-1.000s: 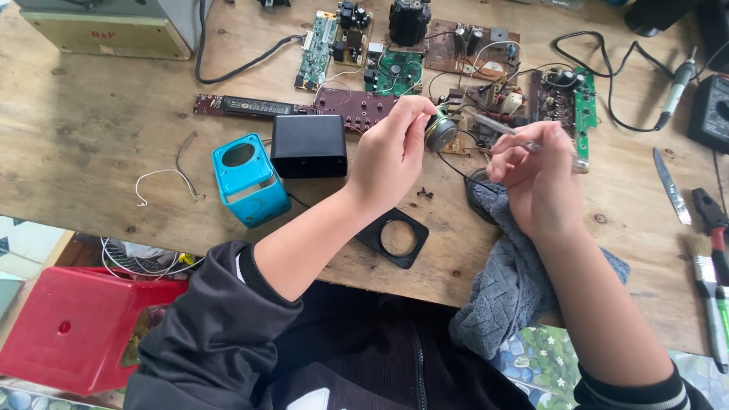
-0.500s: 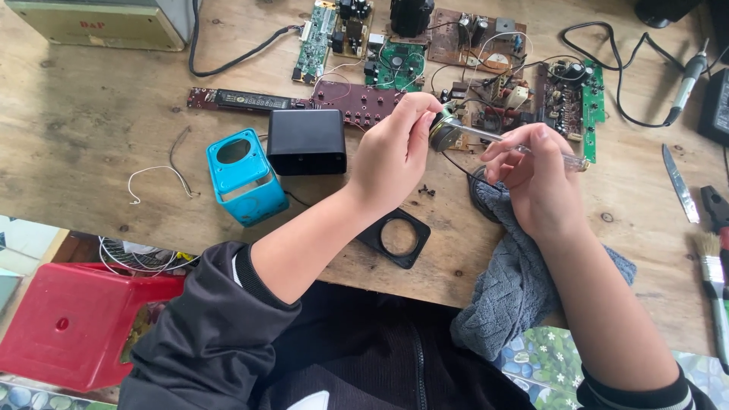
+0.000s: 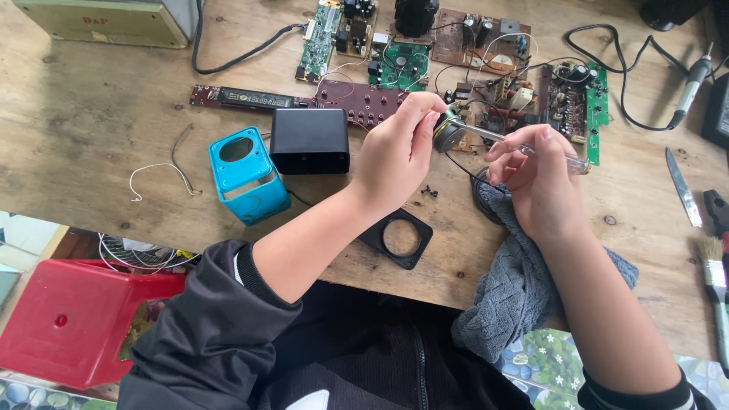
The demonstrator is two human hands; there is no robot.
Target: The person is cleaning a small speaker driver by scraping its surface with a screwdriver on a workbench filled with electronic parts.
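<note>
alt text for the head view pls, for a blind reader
Over a wooden bench, the left hand holds a small round part while the right hand points a clear-handled tool at it. Circuit boards, a blue housing and a black box lie nearby.

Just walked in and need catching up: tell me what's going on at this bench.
A person sits at a wooden table strewn with circuit boards. The left hand pinches a small round speaker-like part with wires trailing from it, while the right hand holds a clear-handled tool with its tip at that part. A grey cloth lies under the right wrist. A blue casing, a black box and a black frame with a round hole sit nearby.
</note>
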